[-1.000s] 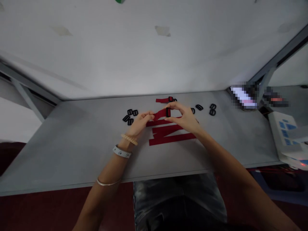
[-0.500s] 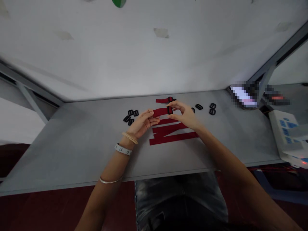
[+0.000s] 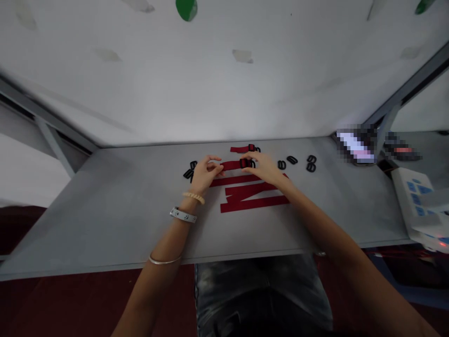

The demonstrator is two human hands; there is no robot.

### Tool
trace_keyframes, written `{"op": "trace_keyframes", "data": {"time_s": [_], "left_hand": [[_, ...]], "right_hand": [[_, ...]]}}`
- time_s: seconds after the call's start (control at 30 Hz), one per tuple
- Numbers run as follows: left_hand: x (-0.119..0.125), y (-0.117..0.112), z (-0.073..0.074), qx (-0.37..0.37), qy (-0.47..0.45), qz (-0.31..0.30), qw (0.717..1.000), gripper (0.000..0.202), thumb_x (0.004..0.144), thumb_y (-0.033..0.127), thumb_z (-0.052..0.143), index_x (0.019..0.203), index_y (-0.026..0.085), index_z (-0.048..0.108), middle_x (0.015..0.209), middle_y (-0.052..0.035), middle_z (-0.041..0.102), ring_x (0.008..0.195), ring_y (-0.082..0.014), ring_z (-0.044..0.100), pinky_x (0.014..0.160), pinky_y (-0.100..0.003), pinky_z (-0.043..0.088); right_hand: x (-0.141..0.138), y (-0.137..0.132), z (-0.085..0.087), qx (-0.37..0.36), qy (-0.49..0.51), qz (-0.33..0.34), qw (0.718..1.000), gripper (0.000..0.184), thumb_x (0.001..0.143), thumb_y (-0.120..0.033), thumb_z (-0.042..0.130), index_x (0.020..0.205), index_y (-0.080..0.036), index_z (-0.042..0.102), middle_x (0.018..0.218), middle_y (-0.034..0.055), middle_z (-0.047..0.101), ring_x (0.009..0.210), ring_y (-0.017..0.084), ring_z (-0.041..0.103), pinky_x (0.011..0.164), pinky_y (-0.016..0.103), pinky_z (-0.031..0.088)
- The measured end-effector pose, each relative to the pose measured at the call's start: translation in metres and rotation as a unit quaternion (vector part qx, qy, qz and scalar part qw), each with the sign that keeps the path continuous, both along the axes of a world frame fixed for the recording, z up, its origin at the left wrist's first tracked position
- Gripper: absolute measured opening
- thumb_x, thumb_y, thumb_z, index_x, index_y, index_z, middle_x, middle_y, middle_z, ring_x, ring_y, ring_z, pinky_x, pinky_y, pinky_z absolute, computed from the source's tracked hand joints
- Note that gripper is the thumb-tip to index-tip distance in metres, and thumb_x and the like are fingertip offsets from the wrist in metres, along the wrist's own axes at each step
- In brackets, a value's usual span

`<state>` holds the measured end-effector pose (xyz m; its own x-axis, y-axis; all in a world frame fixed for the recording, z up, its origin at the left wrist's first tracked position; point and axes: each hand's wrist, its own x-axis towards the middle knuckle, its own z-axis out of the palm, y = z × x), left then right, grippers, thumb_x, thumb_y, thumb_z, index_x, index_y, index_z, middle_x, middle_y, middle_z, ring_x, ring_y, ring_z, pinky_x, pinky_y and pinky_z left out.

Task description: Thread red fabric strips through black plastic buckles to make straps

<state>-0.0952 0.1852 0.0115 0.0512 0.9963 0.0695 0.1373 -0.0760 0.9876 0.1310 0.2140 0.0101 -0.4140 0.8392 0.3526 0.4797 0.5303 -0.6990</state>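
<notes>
Both hands hold one red strap [image 3: 231, 165] with a black buckle [image 3: 243, 163] threaded on it, low over the grey table [image 3: 115, 206]. My left hand [image 3: 205, 173] pinches the strap's left end. My right hand [image 3: 264, 167] grips the strap at the buckle. Another red strap with a buckle [image 3: 243, 149] lies just behind them. Several loose red straps [image 3: 252, 192] lie under and in front of my hands.
Loose black buckles lie in two groups: one at the left [image 3: 189, 171] behind my left hand, one at the right [image 3: 298, 162]. A white device with blue buttons [image 3: 417, 196] sits at the table's right end. A white wall rises behind the table.
Both hands have carried the strap with its buckle away from me and down toward the table's back, near the other finished strap. The camera tilted slightly.
</notes>
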Motion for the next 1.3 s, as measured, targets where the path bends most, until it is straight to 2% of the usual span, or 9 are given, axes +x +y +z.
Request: {"op": "trace_keyframes", "data": {"time_s": [0.23,0.4,0.53,0.67,0.83,0.9,1.0,1.13,1.3], "left_hand": [[-0.013,0.006,-0.001,0.078,0.187,0.080,0.976,0.027,0.077,0.013,0.062,0.103,0.019,0.061,0.085,-0.0024,0.069,0.067,-0.0129,0.062,0.068,-0.028,0.048],[-0.041,0.010,0.011,0.099,0.318,0.101,0.938,0.022,0.076,0.010,0.061,0.095,0.018,0.067,0.088,-0.0038,0.070,0.075,-0.0167,0.060,0.075,-0.031,0.047],[-0.070,0.011,0.016,0.077,0.415,0.119,0.899,0.016,0.074,0.014,0.067,0.088,0.020,0.071,0.086,-0.0044,0.070,0.076,-0.0203,0.059,0.078,-0.035,0.045],[-0.085,0.011,0.014,0.039,0.438,0.106,0.892,0.017,0.073,0.024,0.074,0.090,0.022,0.073,0.079,-0.0042,0.068,0.075,-0.0226,0.061,0.074,-0.036,0.044],[-0.070,0.008,0.008,0.084,0.482,0.081,0.869,0.025,0.075,0.023,0.073,0.100,0.023,0.074,0.097,-0.0086,0.070,0.094,-0.0291,0.060,0.081,-0.040,0.044],[-0.060,0.007,0.007,0.099,0.513,0.093,0.848,0.028,0.078,0.021,0.070,0.106,0.023,0.073,0.111,-0.0113,0.068,0.110,-0.0350,0.054,0.086,-0.046,0.043],[-0.052,0.005,0.006,0.075,0.531,0.097,0.839,0.025,0.081,0.020,0.068,0.105,0.023,0.073,0.116,-0.0132,0.067,0.116,-0.0390,0.049,0.089,-0.052,0.039],[-0.051,0.006,0.004,0.068,0.536,0.097,0.836,0.019,0.082,0.023,0.068,0.100,0.021,0.073,0.111,-0.0147,0.067,0.116,-0.0392,0.049,0.091,-0.054,0.036],[-0.037,0.006,0.003,0.080,0.530,0.091,0.839,0.023,0.084,0.027,0.066,0.104,0.017,0.069,0.115,-0.0160,0.067,0.117,-0.0387,0.050,0.093,-0.054,0.034]], "right_hand": [[-0.009,0.036,-0.021,0.021,-0.094,-0.064,0.993,0.027,0.074,-0.017,0.075,0.100,-0.019,0.070,0.102,0.0089,0.066,0.104,0.028,0.059,0.094,0.047,0.046],[-0.003,0.022,-0.015,0.070,-0.144,-0.104,0.982,0.049,0.079,-0.022,0.074,0.125,-0.019,0.059,0.119,0.0130,0.058,0.115,0.031,0.054,0.099,0.048,0.044],[0.000,-0.005,-0.008,0.089,-0.188,-0.012,0.978,0.028,0.086,-0.025,0.068,0.113,-0.019,0.064,0.109,0.0107,0.061,0.109,0.030,0.055,0.098,0.047,0.044],[0.001,-0.019,-0.007,0.038,-0.199,0.047,0.978,0.012,0.087,-0.024,0.066,0.097,-0.018,0.067,0.100,0.0104,0.061,0.103,0.027,0.055,0.092,0.042,0.046],[0.003,-0.019,-0.009,-0.034,-0.126,0.035,0.991,0.007,0.082,-0.017,0.066,0.080,-0.020,0.060,0.091,0.0061,0.060,0.091,0.023,0.055,0.082,0.038,0.046],[0.004,-0.020,-0.010,-0.066,-0.096,0.032,0.993,0.008,0.082,-0.016,0.064,0.080,-0.020,0.058,0.086,0.0039,0.060,0.081,0.020,0.055,0.075,0.035,0.046],[0.006,-0.022,-0.012,-0.092,-0.071,0.043,0.992,0.008,0.083,-0.014,0.058,0.087,-0.021,0.059,0.084,0.0025,0.063,0.075,0.018,0.056,0.071,0.033,0.045],[0.009,-0.022,-0.015,-0.043,-0.082,0.064,0.994,0.023,0.084,-0.009,0.050,0.099,-0.022,0.063,0.095,0.0056,0.067,0.091,0.021,0.058,0.083,0.037,0.045],[0.014,-0.017,-0.014,-0.014,-0.118,0.001,0.993,0.008,0.081,-0.016,0.054,0.079,-0.020,0.060,0.081,0.0056,0.063,0.080,0.022,0.055,0.077,0.037,0.043]]}}
